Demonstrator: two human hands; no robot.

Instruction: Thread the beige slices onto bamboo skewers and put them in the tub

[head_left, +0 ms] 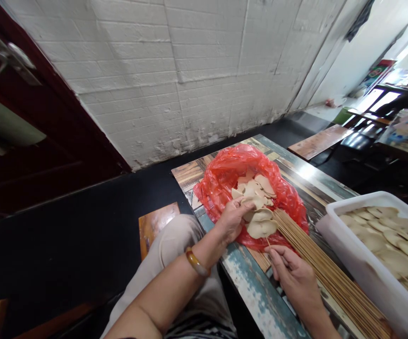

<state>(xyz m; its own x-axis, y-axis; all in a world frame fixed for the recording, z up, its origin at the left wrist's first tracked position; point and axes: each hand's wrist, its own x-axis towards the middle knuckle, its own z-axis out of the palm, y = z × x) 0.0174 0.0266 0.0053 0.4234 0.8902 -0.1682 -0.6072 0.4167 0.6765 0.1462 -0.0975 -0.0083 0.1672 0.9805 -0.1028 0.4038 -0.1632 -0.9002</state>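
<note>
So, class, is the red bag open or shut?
Open: the red bag has its mouth spread, showing pale slices inside.

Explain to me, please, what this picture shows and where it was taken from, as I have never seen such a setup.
There is no machine here: a camera worn on the person's head looks forward and down at two bare hands. The left hand pinches a pale flat piece. The right hand holds a thin stick, with more pale pieces at its far end. On the table lie an open red plastic bag with more such pieces inside, a bundle of sticks, and a white tub of similar pieces.
</note>
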